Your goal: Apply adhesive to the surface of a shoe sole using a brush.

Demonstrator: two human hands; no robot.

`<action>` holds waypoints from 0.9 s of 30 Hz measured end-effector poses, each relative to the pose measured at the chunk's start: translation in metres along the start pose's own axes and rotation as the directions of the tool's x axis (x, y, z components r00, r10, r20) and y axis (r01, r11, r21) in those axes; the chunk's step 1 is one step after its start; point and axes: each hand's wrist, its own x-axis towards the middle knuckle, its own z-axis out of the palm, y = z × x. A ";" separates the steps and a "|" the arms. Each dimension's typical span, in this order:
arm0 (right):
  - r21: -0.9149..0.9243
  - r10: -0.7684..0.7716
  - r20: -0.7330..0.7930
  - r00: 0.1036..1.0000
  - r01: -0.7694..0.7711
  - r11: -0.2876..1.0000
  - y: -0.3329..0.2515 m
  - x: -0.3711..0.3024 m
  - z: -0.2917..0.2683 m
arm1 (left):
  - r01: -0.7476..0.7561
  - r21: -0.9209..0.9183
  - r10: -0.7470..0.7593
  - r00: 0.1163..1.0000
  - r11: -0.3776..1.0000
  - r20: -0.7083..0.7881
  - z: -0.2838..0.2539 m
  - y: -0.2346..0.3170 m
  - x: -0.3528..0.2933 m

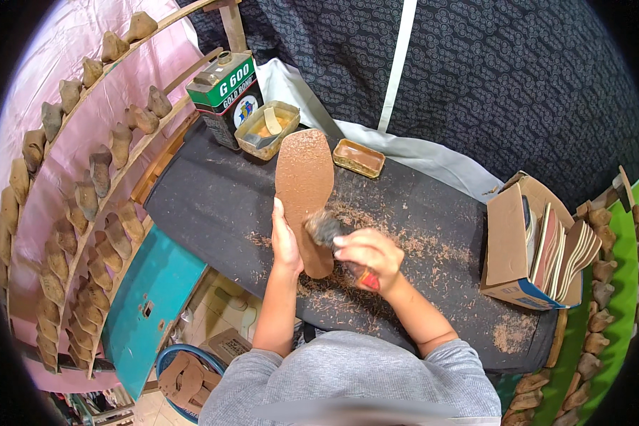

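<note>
A brown shoe sole [304, 172] is held upright over the table, its long face toward me and its surface rough, with a shiny look near the top. My left hand [286, 243] grips its lower left edge, thumb along the side and the other fingers mostly hidden behind. In my right hand [373, 257] is a short brush [324, 228] with a dark, blurred head and red on its handle. The brush head lies against the right edge of the sole, about midway down. The fingers of this hand are wrapped round the handle.
Brown shavings [424, 243] litter the black-covered table [213, 184]. Along its back stand a green and black can [225, 99], a tub [268, 129] and a shallow tray [360, 157]. A cardboard box [505, 241] of soles is at right. Shoe lasts [101, 170] fill racks on both sides.
</note>
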 end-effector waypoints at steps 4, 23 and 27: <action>0.076 0.040 0.126 0.991 -0.049 0.996 -0.009 -0.014 0.002 | -0.012 0.313 -0.059 0.975 0.950 0.216 -0.020 0.004 0.002; 0.099 0.103 0.067 0.992 -0.109 0.989 -0.013 -0.024 -0.006 | -0.069 0.238 0.015 0.975 0.969 0.223 -0.018 0.020 0.009; 0.042 0.049 0.052 0.997 -0.051 0.998 -0.009 -0.017 -0.005 | -0.116 0.147 0.089 0.980 0.982 0.176 -0.004 0.014 0.006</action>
